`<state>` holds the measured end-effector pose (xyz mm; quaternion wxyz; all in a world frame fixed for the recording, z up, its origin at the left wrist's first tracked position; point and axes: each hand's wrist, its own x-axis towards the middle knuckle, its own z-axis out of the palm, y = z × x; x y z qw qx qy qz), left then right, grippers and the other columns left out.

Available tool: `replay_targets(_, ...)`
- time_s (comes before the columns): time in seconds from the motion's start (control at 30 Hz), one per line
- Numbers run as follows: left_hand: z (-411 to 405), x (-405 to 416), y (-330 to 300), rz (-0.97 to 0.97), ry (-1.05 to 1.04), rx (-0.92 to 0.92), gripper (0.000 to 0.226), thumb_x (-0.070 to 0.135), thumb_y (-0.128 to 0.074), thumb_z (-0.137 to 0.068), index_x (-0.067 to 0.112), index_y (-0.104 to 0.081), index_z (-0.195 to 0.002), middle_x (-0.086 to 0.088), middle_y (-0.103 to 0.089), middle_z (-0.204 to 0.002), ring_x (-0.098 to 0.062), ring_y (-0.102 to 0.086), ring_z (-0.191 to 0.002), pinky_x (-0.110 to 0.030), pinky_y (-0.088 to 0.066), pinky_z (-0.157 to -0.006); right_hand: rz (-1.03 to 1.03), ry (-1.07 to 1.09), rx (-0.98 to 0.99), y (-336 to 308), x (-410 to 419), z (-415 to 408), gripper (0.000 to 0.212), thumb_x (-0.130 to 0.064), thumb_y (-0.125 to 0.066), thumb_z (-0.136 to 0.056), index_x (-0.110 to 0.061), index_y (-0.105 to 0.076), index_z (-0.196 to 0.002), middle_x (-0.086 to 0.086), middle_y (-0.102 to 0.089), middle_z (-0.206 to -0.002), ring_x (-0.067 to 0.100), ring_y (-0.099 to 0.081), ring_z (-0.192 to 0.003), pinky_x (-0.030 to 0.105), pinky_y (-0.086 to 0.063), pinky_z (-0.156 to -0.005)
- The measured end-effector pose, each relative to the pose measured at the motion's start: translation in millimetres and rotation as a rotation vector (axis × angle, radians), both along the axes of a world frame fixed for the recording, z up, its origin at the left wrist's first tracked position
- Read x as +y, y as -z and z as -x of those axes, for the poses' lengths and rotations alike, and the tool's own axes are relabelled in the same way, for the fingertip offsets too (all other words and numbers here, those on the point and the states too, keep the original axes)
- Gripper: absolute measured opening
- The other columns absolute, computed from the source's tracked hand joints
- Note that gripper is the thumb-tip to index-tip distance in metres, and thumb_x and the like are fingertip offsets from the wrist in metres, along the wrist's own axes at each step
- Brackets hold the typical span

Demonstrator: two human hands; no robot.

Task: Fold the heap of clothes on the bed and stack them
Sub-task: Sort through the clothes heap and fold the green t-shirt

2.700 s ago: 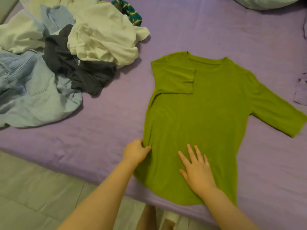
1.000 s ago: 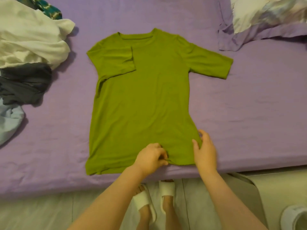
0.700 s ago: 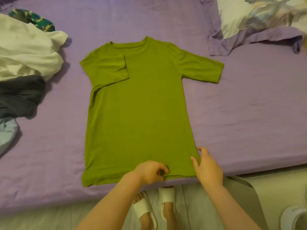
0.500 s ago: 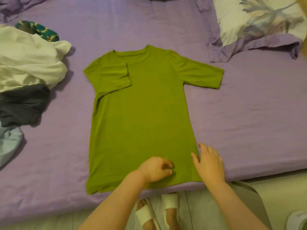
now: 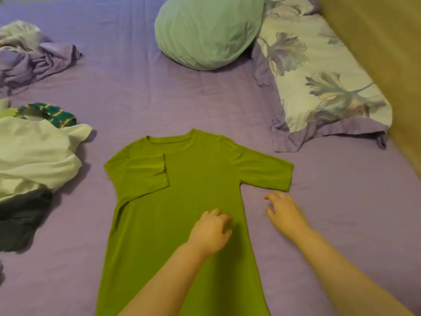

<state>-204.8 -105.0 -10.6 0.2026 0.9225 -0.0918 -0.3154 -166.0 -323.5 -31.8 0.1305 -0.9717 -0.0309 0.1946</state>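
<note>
L hand [image 5: 210, 231] loosely curled over green tee [image 5: 173, 224], R hand [image 5: 284, 213] relaxed on sheet [image 5: 341, 224], prob. both gripping nothing.

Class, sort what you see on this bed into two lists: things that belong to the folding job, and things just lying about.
Belongs to the job:
green shirt
heap of clothes
left hand
right hand

Just lying about:
green pillow
flowered pillow
crumpled purple sheet

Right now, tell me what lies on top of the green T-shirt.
On the green T-shirt lie its own folded-in sleeve and the left hand. The right hand is beside it, over the purple sheet. The forearm hides part of the lower shirt.
</note>
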Motion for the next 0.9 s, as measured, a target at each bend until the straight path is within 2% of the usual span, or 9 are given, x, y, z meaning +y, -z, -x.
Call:
replay_targets(0.17,-66.7,-39.6,20.6,-0.075,0.041,0.011,0.066,0.037,-0.046,-0.097,0.025,-0.013,-0.153,-0.003,0.003,-0.161,-0.028,0.002,-0.148,-0.048,-0.011,-0.118,0.131,-0.065,0.003,17.3,-28.3,-86.2,0.034,-0.019,-0.050,-0.092,-0.008,-0.054,-0.125,0.014,-0.052,-0.127,0.033,-0.046,-0.116,0.040,-0.040,-0.096)
replay_targets(0.3,-106.7,-58.0,41.1,-0.123,0.033,-0.051,0.065,0.039,-0.040,-0.099,0.023,-0.008,-0.153,-0.004,0.011,-0.160,-0.028,0.010,-0.147,-0.052,-0.003,-0.117,0.204,-0.071,0.028,33.9,-40.8,-133.0,0.041,-0.020,-0.047,-0.094,-0.010,-0.045,-0.134,0.011,-0.042,-0.140,0.031,-0.037,-0.126,0.037,-0.036,-0.102)
replay_targets(0.4,-127.9,-62.5,53.5,-0.186,0.034,-0.134,0.070,0.042,-0.041,-0.098,0.021,-0.004,-0.153,-0.009,0.018,-0.158,-0.030,0.015,-0.146,-0.054,0.001,-0.116,0.203,-0.048,0.065,44.9,-41.2,-150.8,0.053,-0.020,-0.046,-0.096,-0.012,-0.029,-0.145,0.010,-0.025,-0.154,0.031,-0.024,-0.139,0.041,-0.030,-0.110)
replay_targets(0.5,-132.7,-62.3,67.8,-0.258,0.070,-0.095,0.074,0.047,-0.038,-0.097,0.021,0.003,-0.153,-0.010,0.020,-0.158,-0.031,0.017,-0.145,-0.056,0.005,-0.114,0.238,0.018,0.113,51.4,-39.8,-153.5,0.066,-0.026,-0.050,-0.096,-0.017,-0.013,-0.151,0.008,-0.013,-0.158,0.032,-0.018,-0.141,0.042,-0.028,-0.110)
replay_targets(0.57,-131.7,-59.5,74.7,-0.293,0.125,-0.020,0.077,0.049,-0.039,-0.096,0.022,0.006,-0.153,-0.009,0.020,-0.158,-0.031,0.018,-0.145,-0.058,0.005,-0.114,0.297,0.109,0.133,50.2,-38.3,-154.9,0.071,-0.035,-0.053,-0.094,-0.018,-0.013,-0.150,0.010,-0.026,-0.152,0.031,-0.031,-0.135,0.041,-0.033,-0.103)
replay_targets(0.63,-134.9,-55.7,75.5,-0.277,0.149,0.011,0.081,0.050,-0.044,-0.094,0.024,0.006,-0.153,-0.008,0.020,-0.158,-0.031,0.017,-0.145,-0.058,0.003,-0.115,0.365,0.133,0.121,45.5,-39.0,-159.4,0.058,-0.043,-0.056,-0.091,-0.018,-0.036,-0.139,0.010,-0.049,-0.135,0.029,-0.045,-0.123,0.036,-0.036,-0.094)
replay_targets(0.7,-142.6,-50.5,71.9,-0.193,0.093,0.028,0.078,0.051,-0.047,-0.092,0.026,-0.004,-0.153,-0.006,0.014,-0.160,-0.028,0.011,-0.147,-0.055,-0.001,-0.117,0.336,0.121,0.094,41.2,-40.5,-164.6,0.036,-0.044,-0.057,-0.088,-0.020,-0.058,-0.114,0.009,-0.062,-0.117,0.029,-0.052,-0.114,0.034,-0.036,-0.088)
replay_targets(0.77,-151.6,-45.5,64.8,-0.045,-0.036,0.029,0.069,0.048,-0.049,-0.093,0.023,-0.021,-0.151,-0.009,-0.004,-0.161,-0.027,-0.003,-0.148,-0.046,-0.009,-0.119,0.150,0.168,0.078,32.5,-36.6,-168.0,0.026,-0.039,-0.059,-0.087,-0.015,-0.061,-0.099,0.015,-0.064,-0.108,0.034,-0.055,-0.105,0.036,-0.041,-0.081)
replay_targets(0.9,-166.1,-38.7,35.8,0.411,-0.455,0.139,0.047,0.030,-0.051,-0.098,0.005,-0.047,-0.137,-0.013,-0.046,-0.144,-0.019,-0.042,-0.132,-0.023,-0.029,-0.105,-0.053,0.198,0.067,0.5,-6.8,-176.4,0.025,-0.029,-0.057,-0.090,-0.006,-0.054,-0.099,0.023,-0.063,-0.104,0.040,-0.058,-0.098,0.042,-0.045,-0.074)
